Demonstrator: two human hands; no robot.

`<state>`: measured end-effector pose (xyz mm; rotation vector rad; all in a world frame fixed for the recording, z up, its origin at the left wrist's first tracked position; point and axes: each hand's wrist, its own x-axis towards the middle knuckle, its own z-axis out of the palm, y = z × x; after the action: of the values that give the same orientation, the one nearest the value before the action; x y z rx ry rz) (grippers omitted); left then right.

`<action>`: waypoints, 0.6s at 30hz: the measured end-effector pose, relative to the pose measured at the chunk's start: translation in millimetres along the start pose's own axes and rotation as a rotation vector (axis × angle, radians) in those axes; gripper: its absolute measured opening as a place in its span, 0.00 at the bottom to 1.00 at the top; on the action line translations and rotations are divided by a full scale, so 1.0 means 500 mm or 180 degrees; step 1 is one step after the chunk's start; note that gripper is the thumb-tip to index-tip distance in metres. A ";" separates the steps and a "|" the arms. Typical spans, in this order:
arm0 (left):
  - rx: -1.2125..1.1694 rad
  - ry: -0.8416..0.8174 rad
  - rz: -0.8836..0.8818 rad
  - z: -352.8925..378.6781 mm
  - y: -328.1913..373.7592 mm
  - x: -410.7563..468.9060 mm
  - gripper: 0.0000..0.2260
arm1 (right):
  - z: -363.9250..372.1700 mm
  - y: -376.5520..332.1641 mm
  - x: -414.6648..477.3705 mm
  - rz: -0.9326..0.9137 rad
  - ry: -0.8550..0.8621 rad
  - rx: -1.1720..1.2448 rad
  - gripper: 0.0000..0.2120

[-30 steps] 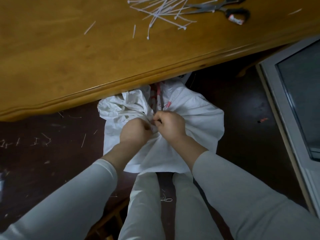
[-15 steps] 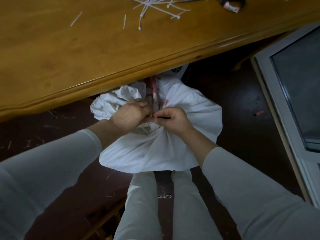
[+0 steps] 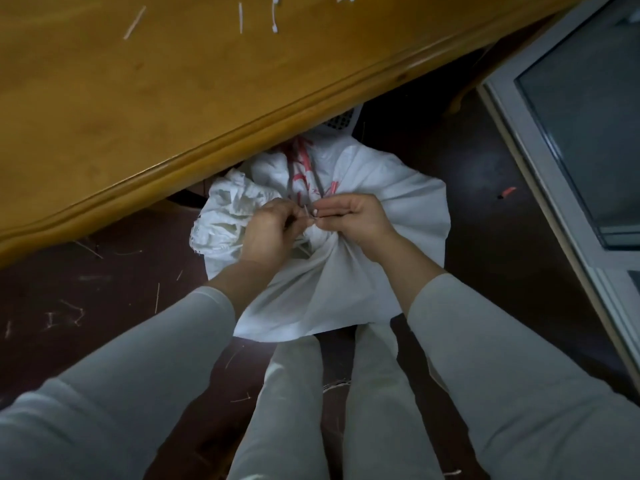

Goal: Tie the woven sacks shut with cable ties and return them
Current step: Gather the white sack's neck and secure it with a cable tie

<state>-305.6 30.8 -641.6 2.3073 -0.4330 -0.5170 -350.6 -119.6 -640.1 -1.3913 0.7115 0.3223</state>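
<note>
A white woven sack (image 3: 377,271) with red print stands on the dark floor between my knees, partly under the table edge. Its mouth is gathered into a bunched neck between my hands. My left hand (image 3: 268,233) grips the neck and one end of a thin white cable tie (image 3: 309,216). My right hand (image 3: 356,220) pinches the tie's other end just above the neck. The loose sack top (image 3: 228,216) crumples out to the left of my left hand. How far the tie wraps around the neck is hidden by my fingers.
The wooden table (image 3: 145,109) overhangs the sack from the upper left, with cut tie ends (image 3: 274,13) on top. Snipped tie bits (image 3: 62,317) litter the floor at left. A white-framed glass door (image 3: 568,140) runs along the right. A white mesh basket (image 3: 341,121) peeks out behind the sack.
My view tilted down, so the tie pile and scissors left the frame. My hands shifted from pressing on the neck to pinching the tie's ends above it.
</note>
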 end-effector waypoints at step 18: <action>-0.0573 0.0218 -0.0536 0.045 -0.004 -0.010 0.05 | -0.021 -0.012 0.031 0.0178 -0.0278 -0.0735 0.13</action>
<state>-320.4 21.5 -656.6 2.1902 -0.1530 -0.5342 -338.0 -133.7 -645.3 -1.5668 0.6570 0.5192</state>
